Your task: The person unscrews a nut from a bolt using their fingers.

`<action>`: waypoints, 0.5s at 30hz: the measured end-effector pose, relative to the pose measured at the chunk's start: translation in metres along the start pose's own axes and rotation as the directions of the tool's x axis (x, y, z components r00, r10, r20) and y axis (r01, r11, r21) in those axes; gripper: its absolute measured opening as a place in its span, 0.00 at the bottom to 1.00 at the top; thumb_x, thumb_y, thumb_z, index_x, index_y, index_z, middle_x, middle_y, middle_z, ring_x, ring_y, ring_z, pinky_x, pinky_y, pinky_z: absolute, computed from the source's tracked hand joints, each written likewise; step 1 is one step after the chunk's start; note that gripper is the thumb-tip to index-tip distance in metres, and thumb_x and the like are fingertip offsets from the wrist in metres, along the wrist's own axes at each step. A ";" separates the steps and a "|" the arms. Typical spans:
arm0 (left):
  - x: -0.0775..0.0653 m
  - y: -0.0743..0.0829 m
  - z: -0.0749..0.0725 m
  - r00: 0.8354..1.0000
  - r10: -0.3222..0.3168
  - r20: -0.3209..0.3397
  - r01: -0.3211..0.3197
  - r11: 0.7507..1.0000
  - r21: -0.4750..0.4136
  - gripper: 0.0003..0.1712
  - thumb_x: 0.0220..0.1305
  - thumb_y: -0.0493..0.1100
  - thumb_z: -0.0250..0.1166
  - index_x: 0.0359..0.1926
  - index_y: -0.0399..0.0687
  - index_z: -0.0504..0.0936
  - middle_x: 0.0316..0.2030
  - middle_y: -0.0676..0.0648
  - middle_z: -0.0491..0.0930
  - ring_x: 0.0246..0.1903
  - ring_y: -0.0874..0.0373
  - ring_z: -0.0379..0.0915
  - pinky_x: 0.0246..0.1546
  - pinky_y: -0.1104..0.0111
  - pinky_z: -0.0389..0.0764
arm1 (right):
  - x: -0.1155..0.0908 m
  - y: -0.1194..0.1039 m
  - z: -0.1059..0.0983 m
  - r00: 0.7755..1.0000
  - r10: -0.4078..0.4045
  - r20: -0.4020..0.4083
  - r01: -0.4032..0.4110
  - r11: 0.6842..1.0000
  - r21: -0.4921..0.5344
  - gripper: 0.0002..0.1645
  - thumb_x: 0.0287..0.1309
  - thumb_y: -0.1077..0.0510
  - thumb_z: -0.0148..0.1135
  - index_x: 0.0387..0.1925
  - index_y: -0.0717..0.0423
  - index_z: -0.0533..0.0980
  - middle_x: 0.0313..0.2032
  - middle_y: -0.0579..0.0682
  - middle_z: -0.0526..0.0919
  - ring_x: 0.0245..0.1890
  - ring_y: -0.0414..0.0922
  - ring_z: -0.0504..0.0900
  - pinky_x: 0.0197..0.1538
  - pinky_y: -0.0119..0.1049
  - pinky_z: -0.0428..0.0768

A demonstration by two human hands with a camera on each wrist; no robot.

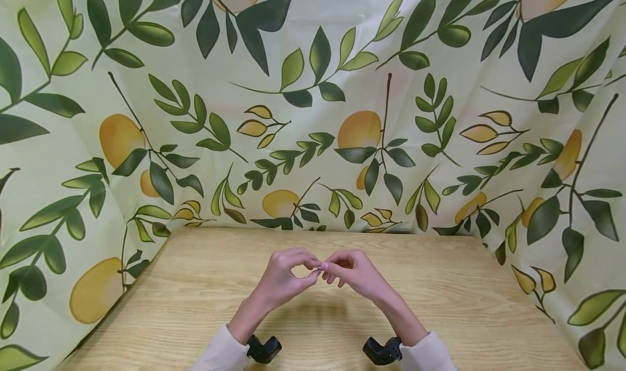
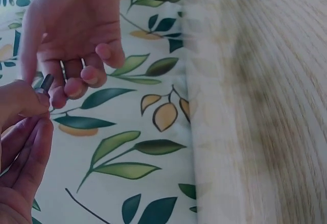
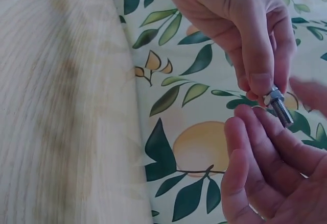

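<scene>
Above the table, my left hand (image 1: 288, 276) pinches a small silver bolt (image 3: 282, 113) between thumb and fingertips. Its hexagonal part (image 3: 274, 96) sits right at those fingertips, and the threaded shank points out toward my other hand. In the left wrist view the bolt (image 2: 47, 83) shows as a short dark stub past the left thumb. My right hand (image 1: 359, 273) is turned palm up beside it, fingers (image 3: 265, 147) loosely bent close under the shank. The right thumb (image 3: 310, 95) stands apart, blurred, on the far side of the bolt.
A light wood table (image 1: 195, 262) lies under both hands. Cloth printed with leaves and fruit (image 1: 313, 143) hangs behind it and along both sides. Each wrist wears a black camera mount (image 1: 264, 350), next to a pale sleeve (image 1: 222, 352).
</scene>
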State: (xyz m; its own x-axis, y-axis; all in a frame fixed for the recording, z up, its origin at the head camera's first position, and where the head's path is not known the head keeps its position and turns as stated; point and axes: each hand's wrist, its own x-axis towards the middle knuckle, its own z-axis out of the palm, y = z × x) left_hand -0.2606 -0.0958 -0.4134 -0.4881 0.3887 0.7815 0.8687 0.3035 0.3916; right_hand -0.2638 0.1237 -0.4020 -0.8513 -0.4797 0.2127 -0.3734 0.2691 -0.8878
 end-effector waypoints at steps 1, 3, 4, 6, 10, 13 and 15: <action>0.000 0.000 0.000 1.000 0.001 0.002 -0.001 1.000 0.003 0.09 0.51 0.27 0.75 0.31 0.44 0.89 0.32 0.49 0.90 0.34 0.60 0.87 0.40 0.72 0.87 | 0.000 0.000 0.000 1.000 0.002 0.010 -0.002 1.000 0.001 0.15 0.71 0.54 0.62 0.43 0.62 0.85 0.34 0.60 0.89 0.32 0.42 0.87 0.34 0.34 0.85; 0.000 0.000 0.001 1.000 0.001 0.002 -0.001 1.000 0.008 0.09 0.51 0.28 0.75 0.32 0.44 0.89 0.31 0.50 0.90 0.33 0.60 0.86 0.40 0.73 0.87 | 0.001 0.000 0.000 1.000 -0.003 0.019 0.003 1.000 -0.001 0.15 0.72 0.54 0.61 0.43 0.64 0.85 0.34 0.62 0.89 0.31 0.41 0.87 0.33 0.34 0.84; 0.000 0.000 0.001 1.000 0.001 0.002 -0.001 1.000 0.010 0.09 0.51 0.28 0.75 0.32 0.44 0.90 0.31 0.49 0.90 0.33 0.61 0.86 0.40 0.73 0.87 | 0.001 0.000 0.001 1.000 -0.003 0.019 0.003 1.000 0.000 0.15 0.72 0.55 0.61 0.43 0.64 0.85 0.34 0.62 0.89 0.31 0.40 0.86 0.33 0.33 0.84; 0.000 0.000 0.001 1.000 -0.002 0.001 0.002 1.000 0.012 0.08 0.52 0.29 0.75 0.32 0.44 0.90 0.31 0.49 0.90 0.33 0.61 0.86 0.40 0.73 0.87 | 0.000 -0.001 0.001 1.000 0.000 0.012 0.000 1.000 0.004 0.13 0.70 0.56 0.64 0.44 0.64 0.84 0.34 0.62 0.88 0.31 0.39 0.85 0.33 0.32 0.83; -0.001 -0.001 0.002 1.000 0.000 -0.002 0.000 1.000 0.018 0.08 0.52 0.29 0.75 0.32 0.44 0.90 0.31 0.49 0.90 0.32 0.61 0.86 0.39 0.73 0.87 | -0.001 -0.001 0.002 1.000 0.007 -0.013 -0.007 1.000 -0.006 0.12 0.65 0.58 0.68 0.44 0.63 0.83 0.34 0.59 0.87 0.31 0.39 0.84 0.33 0.31 0.83; -0.001 -0.001 0.002 1.000 0.011 -0.009 -0.011 0.999 0.031 0.08 0.51 0.29 0.76 0.32 0.45 0.90 0.31 0.50 0.90 0.32 0.62 0.85 0.38 0.74 0.86 | -0.001 -0.001 0.001 1.000 0.018 -0.021 -0.018 1.000 -0.005 0.13 0.65 0.56 0.68 0.44 0.62 0.84 0.34 0.59 0.88 0.31 0.39 0.85 0.33 0.33 0.84; -0.001 -0.001 0.003 1.000 0.015 -0.015 -0.015 0.999 0.035 0.09 0.51 0.29 0.76 0.32 0.45 0.90 0.31 0.51 0.90 0.31 0.62 0.85 0.37 0.74 0.86 | 0.000 0.000 0.000 1.000 0.020 -0.010 -0.020 1.000 -0.008 0.13 0.67 0.54 0.66 0.43 0.62 0.84 0.34 0.58 0.89 0.31 0.39 0.86 0.33 0.34 0.85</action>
State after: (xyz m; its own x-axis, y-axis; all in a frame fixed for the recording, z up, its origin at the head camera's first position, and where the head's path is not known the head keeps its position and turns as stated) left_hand -0.2613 -0.0940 -0.4160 -0.4733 0.3803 0.7946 0.8723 0.3281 0.3626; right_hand -0.2636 0.1237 -0.4020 -0.8623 -0.4658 0.1987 -0.3591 0.2858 -0.8885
